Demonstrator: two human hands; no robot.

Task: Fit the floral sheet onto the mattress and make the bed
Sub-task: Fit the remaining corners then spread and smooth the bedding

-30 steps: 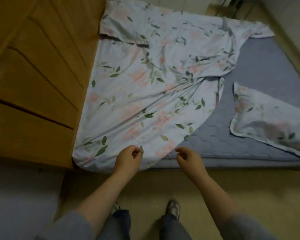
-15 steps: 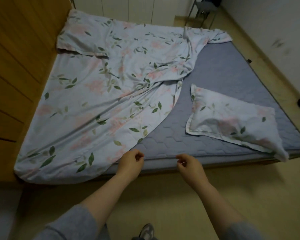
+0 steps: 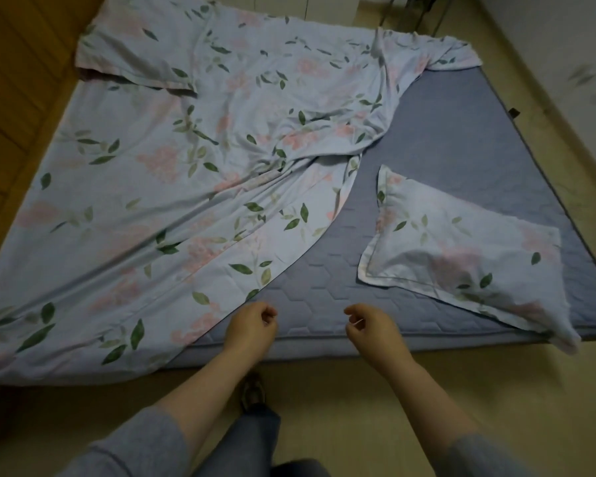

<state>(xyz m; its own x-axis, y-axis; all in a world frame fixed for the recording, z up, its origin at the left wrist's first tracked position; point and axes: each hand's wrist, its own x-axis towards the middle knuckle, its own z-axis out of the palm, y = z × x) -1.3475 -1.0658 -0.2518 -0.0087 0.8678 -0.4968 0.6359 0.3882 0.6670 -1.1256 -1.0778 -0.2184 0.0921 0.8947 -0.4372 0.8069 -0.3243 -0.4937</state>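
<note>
The floral sheet covers the left part of the mattress, slanting from the far right corner to the near left corner, where it overhangs the near edge. One pillow lies on it at the far left corner. Another pillow lies on the bare mattress at the near right corner, its tip past the near edge.

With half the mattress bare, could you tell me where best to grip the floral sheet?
Grip the floral sheet along its loose diagonal edge beside the left hand, coming from the near side; that edge lies free on the bare mattress, ready to pull rightward.
</note>
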